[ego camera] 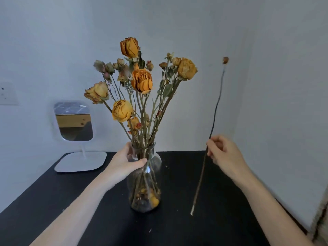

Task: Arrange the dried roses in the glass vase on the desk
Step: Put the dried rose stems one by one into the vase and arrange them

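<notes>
Head view. Glass vase (144,183) stands upright at frame centre on the black counter (179,219). It holds a bunch of dried roses (142,80), orange-yellow heads fanning into the upper middle of the frame. Loose petals and debris (147,197) lie in the vase bottom.

Left hand (126,161) grips the vase neck, fingers (140,161) and thumb curled round the glass just under the rim.

Right hand (223,153), right of centre and well apart from the vase, pinches a single long stem (215,110) partway up, fingers curled in on it. The stem is tilted, with a small dried bud (225,60) at upper right and the cut end low over the counter. Cannot tell whether that end touches.

At left, a white-framed stand mirror (73,121) sits on its flat base (80,161) at the counter's back corner. Wall plate (8,94) at far left edge.
</notes>
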`<state>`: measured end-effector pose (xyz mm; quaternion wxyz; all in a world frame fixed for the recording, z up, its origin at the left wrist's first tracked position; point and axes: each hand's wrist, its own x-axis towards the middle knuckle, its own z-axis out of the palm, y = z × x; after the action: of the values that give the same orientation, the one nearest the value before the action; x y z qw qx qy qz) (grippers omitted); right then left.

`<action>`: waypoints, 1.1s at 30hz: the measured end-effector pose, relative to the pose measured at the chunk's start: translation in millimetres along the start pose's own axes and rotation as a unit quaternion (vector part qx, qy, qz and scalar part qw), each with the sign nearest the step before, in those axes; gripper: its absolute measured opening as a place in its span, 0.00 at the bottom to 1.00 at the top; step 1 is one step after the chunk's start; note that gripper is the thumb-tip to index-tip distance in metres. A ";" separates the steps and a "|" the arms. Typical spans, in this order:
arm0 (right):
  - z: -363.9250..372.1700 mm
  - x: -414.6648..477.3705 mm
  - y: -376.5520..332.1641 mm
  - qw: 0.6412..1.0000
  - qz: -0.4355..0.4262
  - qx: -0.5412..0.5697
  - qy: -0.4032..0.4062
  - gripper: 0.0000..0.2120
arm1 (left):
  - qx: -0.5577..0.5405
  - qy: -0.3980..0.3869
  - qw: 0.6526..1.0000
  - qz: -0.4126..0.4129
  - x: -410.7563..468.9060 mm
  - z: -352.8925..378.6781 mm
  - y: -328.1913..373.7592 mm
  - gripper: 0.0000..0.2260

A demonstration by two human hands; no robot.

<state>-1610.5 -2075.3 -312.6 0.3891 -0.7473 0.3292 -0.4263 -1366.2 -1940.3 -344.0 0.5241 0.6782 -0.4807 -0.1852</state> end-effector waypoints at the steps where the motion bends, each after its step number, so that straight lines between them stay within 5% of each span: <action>1: 1.9 -1.0 -6.2 1.000 -0.011 0.011 0.004 0.03 | 0.001 -0.007 1.000 -0.003 0.0 -2.2 0.7 0.17; 8: 10.4 -3.9 -39.5 0.992 -0.097 0.052 0.059 0.07 | -0.020 -0.049 0.999 -0.008 -1.5 -8.0 5.5 0.21; 17: 17.0 3.0 -62.3 0.979 -0.158 0.078 0.107 0.08 | 0.018 0.120 0.992 0.037 -5.1 15.1 7.1 0.28; 28: 21.9 2.4 -74.9 0.963 -0.192 0.139 0.131 0.10 | 0.004 0.010 1.000 0.010 -5.8 -7.2 1.6 0.16; 33: 21.8 2.9 -82.1 0.956 -0.212 0.147 0.139 0.11 | -0.023 0.043 0.998 0.026 -8.7 -0.2 4.9 0.22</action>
<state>-1576.6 -2031.7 -247.9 0.3460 -0.6679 0.1477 -0.6422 -1372.4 -1932.8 -341.8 0.5643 0.6604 -0.4712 -0.1529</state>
